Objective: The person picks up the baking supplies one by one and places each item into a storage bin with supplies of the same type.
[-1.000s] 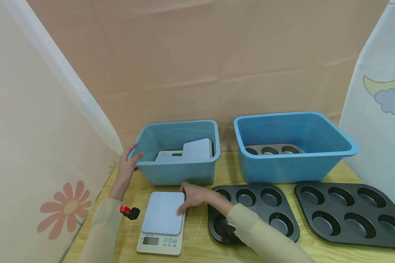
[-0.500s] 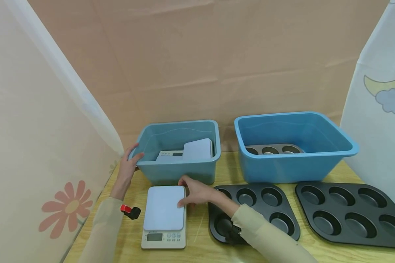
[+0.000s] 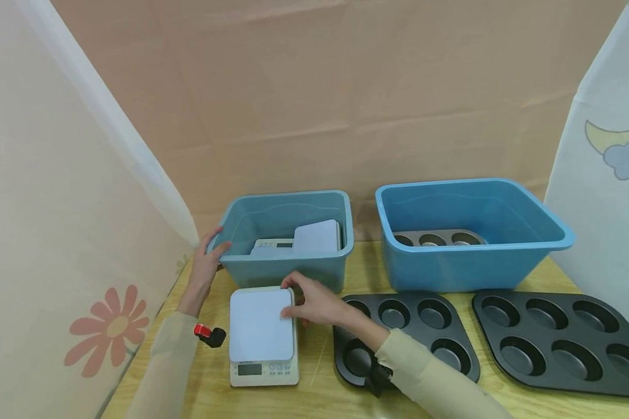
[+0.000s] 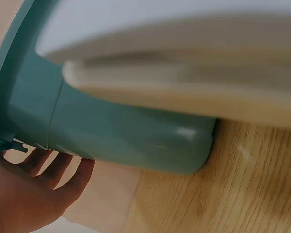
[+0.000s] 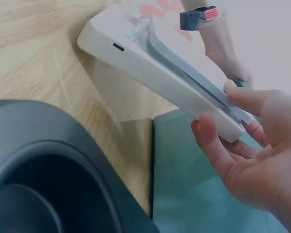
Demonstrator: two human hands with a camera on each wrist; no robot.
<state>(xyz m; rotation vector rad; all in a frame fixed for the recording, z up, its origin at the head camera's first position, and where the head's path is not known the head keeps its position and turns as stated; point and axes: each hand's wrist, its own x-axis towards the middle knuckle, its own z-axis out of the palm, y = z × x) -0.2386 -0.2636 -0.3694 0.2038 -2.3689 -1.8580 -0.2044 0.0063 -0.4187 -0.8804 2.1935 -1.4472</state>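
Observation:
My right hand (image 3: 317, 299) grips a white digital kitchen scale (image 3: 261, 329) by its far right corner. In the right wrist view the thumb lies on the scale's platform and fingers reach under its body (image 5: 150, 80); the scale is tilted, its far end raised off the wooden table. Behind it stands a grey-green plastic bin (image 3: 283, 269). My left hand (image 3: 204, 270) holds that bin's left side at the rim, with fingers (image 4: 80, 177) bent against the outer wall under the rim. Two more scales lie inside, one (image 3: 315, 237) leaning over the other (image 3: 271, 247).
A bright blue bin (image 3: 461, 267) on the right holds a muffin tin (image 3: 440, 237). Two dark muffin tins (image 3: 411, 337) (image 3: 561, 343) lie on the table (image 3: 314, 372) in front of it. Printed curtains hang at both sides, and a brown sheet (image 3: 367, 105) hangs behind.
The scale has come up and away from me, toward the grey-green bin, and has turned straighter, with my right hand on it. My left hand keeps its place on the bin.

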